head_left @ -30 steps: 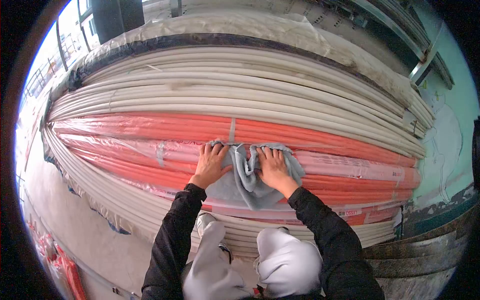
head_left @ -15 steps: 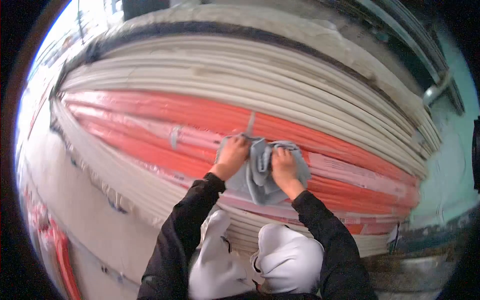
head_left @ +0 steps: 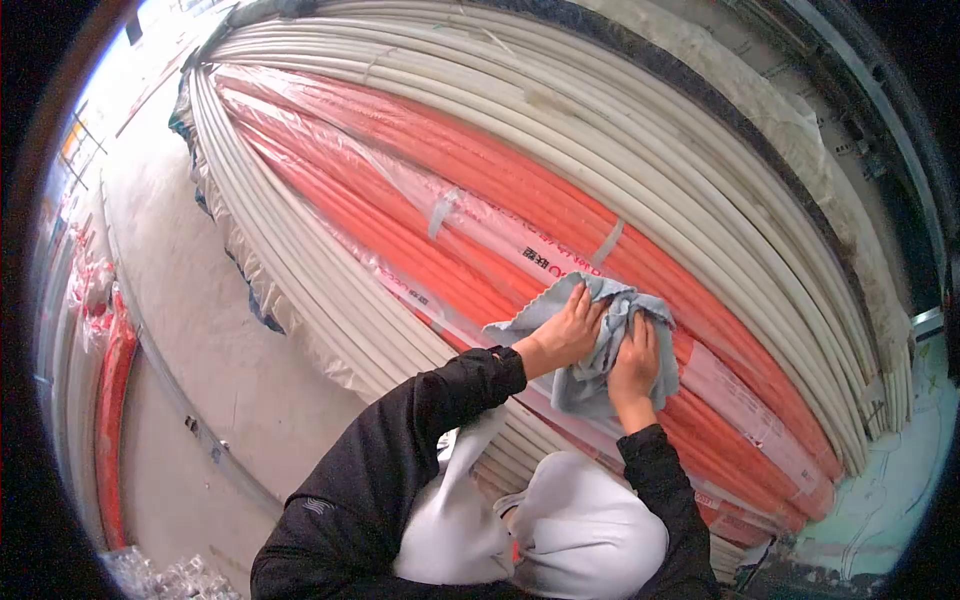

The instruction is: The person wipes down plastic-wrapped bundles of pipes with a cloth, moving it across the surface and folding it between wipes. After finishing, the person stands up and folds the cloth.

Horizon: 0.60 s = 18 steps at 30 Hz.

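Observation:
A grey-blue cloth point(head_left: 582, 388) lies bunched on top of red plastic-wrapped pipes point(head_left: 400, 235). My left hand point(head_left: 566, 330) is closed on its gathered middle, fingers pointing away from me. Close beside it, my right hand point(head_left: 634, 366) grips the cloth's right part, its fingertips pressed into the folds. The cloth's scalloped edge spreads out to the left of my left hand. A pink printed strip point(head_left: 520, 240) runs along the red wrapping just beyond the cloth.
Long off-white pipes point(head_left: 500, 110) lie on both sides of the red bundles. Another red bundle point(head_left: 117, 420) rests at the far left, near crumpled clear plastic point(head_left: 165, 575). The grey floor point(head_left: 200, 300) lies to the left, and a pale green surface point(head_left: 900, 500) at right.
My view has turned, so the pipes run more steeply and my hands appear further right. Both hands remain on the cloth, which looks more spread out at its left.

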Tool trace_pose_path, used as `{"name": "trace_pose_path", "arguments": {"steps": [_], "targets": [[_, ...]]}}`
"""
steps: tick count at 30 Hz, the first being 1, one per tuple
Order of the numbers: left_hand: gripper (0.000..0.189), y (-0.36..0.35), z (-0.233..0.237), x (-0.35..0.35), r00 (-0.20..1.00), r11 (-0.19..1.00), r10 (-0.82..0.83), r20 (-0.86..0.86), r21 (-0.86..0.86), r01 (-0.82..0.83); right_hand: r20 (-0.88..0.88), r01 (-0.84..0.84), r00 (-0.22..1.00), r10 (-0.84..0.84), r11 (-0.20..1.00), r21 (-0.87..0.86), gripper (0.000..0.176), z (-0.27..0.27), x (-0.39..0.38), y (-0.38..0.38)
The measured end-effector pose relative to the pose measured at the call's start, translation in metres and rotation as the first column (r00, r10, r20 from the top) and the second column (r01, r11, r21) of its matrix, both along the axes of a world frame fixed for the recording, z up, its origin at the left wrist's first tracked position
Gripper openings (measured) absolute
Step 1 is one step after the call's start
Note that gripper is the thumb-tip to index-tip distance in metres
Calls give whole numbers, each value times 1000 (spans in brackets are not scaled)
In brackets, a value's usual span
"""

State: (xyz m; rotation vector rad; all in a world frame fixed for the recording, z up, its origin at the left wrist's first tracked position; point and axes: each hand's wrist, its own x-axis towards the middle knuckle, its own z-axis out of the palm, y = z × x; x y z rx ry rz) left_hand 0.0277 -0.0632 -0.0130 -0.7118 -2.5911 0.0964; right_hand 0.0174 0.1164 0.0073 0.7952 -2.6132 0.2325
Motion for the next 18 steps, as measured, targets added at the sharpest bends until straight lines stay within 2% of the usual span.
{"name": "trace_pose_path", "arguments": {"steps": [3,4,7,8,11,12,13,14,15,18], "targets": [[54,1,6,-12,999,999,50,21,18,-51,69,-29,997,26,999,43,55,16,-5,-5],[54,-1,9,-16,998,999,52,19,11,-52,81,-35,996,30,998,53,68,14,-9,-4],[55,-12,20,-24,996,997,23,88,-78,-16,132,-20,991,13,999,50,72,19,-19,-9],[54,-14,23,-26,992,997,13,127,-79,-3,150,-46,988,42,999,22,70,20,-23,-10],[50,-15,-3,-41,1000,1000,2,-25,-19,-2,139,-69,988,69,998,-3,54,21,-26,-8],[48,-16,0,-42,999,996,-40,18,86,39,137,-66,988,69,997,-30,47,22,-24,-8],[47,-16,17,-36,998,1000,-23,65,-5,24,139,-51,989,57,998,-41,41,19,-25,-7],[49,-17,19,-39,992,997,-48,120,66,40,137,-44,989,51,997,-56,36,16,-24,-6],[42,-16,25,-39,986,995,-40,164,95,25,143,-21,989,31,997,-72,34,17,-20,-6],[41,-19,23,-42,994,989,-64,94,137,51,117,-4,993,21,989,-146,28,20,-20,-8]]}}
